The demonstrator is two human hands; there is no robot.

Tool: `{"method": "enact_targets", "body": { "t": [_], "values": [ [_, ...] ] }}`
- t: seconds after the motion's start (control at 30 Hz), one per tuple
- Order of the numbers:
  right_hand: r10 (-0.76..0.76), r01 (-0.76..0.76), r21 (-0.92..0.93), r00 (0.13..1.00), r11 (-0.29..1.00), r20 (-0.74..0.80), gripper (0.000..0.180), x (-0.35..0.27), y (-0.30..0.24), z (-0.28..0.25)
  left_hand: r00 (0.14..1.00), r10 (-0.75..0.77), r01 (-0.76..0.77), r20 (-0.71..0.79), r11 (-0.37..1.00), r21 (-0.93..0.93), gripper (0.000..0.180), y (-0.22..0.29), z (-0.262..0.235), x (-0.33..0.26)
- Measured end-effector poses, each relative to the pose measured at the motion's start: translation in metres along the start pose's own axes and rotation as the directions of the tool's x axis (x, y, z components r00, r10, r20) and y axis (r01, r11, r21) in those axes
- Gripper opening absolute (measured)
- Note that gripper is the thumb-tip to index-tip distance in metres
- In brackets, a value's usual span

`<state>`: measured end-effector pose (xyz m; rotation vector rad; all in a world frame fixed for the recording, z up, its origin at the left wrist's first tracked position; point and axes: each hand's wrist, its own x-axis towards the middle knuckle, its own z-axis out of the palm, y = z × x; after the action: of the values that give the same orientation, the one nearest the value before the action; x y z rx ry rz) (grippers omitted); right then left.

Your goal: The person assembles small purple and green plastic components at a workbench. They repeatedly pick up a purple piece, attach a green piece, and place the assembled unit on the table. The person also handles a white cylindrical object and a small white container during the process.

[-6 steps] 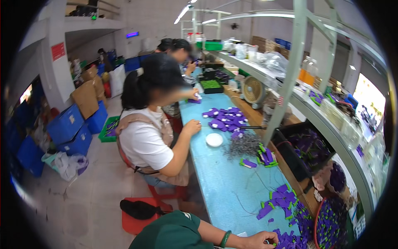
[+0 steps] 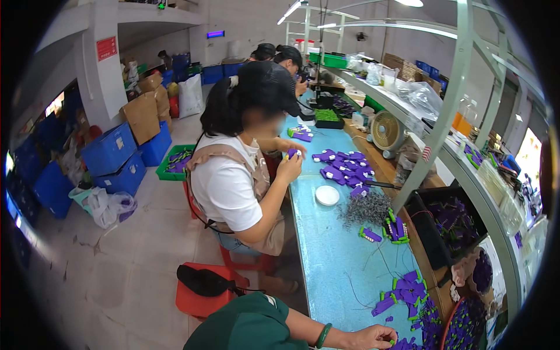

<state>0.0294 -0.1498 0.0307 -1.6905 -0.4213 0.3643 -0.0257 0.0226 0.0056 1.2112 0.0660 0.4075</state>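
From the lower edge my left arm in a green sleeve reaches right, a green bangle (image 2: 324,336) at its wrist. My left hand (image 2: 373,336) is closed, thumb and fingertips pinched on a small green piece (image 2: 392,342), whose kind I cannot make out. Beside the fingers lies a heap of small purple and green parts (image 2: 430,326), cut off by the lower edge. Just beyond it are flat purple pieces with green ends (image 2: 402,293). My right hand is out of view.
Along the blue-topped bench (image 2: 324,262) a co-worker (image 2: 233,181) holds a purple piece. A white dish (image 2: 327,195), purple pieces (image 2: 347,167) and dark wiry bits (image 2: 367,210) lie there. A black tray (image 2: 446,224) and a metal post (image 2: 434,134) stand right; a red stool (image 2: 201,294) stands left.
The view has swung, so the scene sits farther right. The co-worker's hands, apart before, are now together at a purple piece. My left hand keeps its pinch by the heap.
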Motion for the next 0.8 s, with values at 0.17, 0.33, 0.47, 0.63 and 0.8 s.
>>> {"method": "enact_targets", "body": {
  "t": [0.17, 0.33, 0.47, 0.63, 0.8],
  "values": [
    [-0.454, 0.475, -0.498, 0.874, 0.725, 0.173, 0.024, 0.003, -0.001, -0.013, 0.999, -0.045, 0.045, -0.003, 0.996, -0.071, 0.017, 0.003, -0.002, -0.010],
    [-0.437, 0.552, -0.489, 0.834, 0.675, 0.337, 0.027, 0.006, -0.003, -0.029, 0.989, -0.149, 0.150, 0.015, 0.988, -0.029, 0.016, 0.022, -0.009, -0.012],
    [-0.431, 0.508, -0.460, 0.861, 0.728, 0.269, 0.026, 0.002, -0.006, -0.024, 0.999, -0.043, 0.044, 0.013, 0.999, -0.011, 0.017, 0.011, -0.004, -0.012],
    [-0.505, 0.606, -0.525, 0.793, 0.598, 0.339, 0.020, 0.002, -0.021, -0.014, 0.960, -0.203, 0.240, 0.193, 0.951, -0.194, 0.018, -0.046, -0.026, -0.009],
    [-0.393, 0.475, -0.436, 0.879, 0.764, 0.270, 0.031, 0.019, 0.007, -0.004, 0.947, -0.293, 0.295, 0.134, 0.956, 0.007, 0.020, -0.018, -0.045, -0.002]
  ]
}}
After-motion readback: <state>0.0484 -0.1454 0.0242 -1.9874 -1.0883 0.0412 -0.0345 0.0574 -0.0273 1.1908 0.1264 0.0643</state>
